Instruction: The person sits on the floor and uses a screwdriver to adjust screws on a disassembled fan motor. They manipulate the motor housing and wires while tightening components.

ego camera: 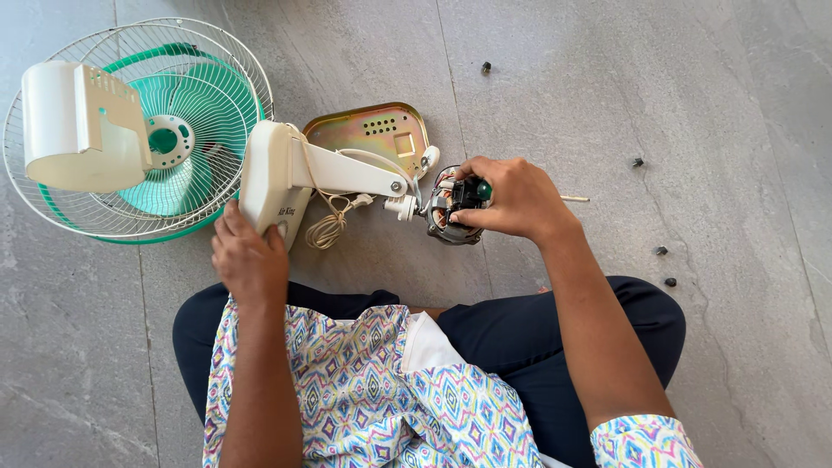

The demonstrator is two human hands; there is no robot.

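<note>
Exposed fan motor [452, 217], copper windings bare, sits on the grey stone floor [737, 104] at the white arm's end. My right hand [511, 201] grasps a green-handled screwdriver [484, 189] on it; left hand [250, 260] clamps the cream plastic base [270, 178]. Risks as I see them: tip slipping into windings, loose black screws [663, 251] scattering.

The right hand [511, 201] covers much of the motor [452, 212] and the handle of the screwdriver [574, 198]. The screws [662, 250] right of it are too small to make out.
</note>
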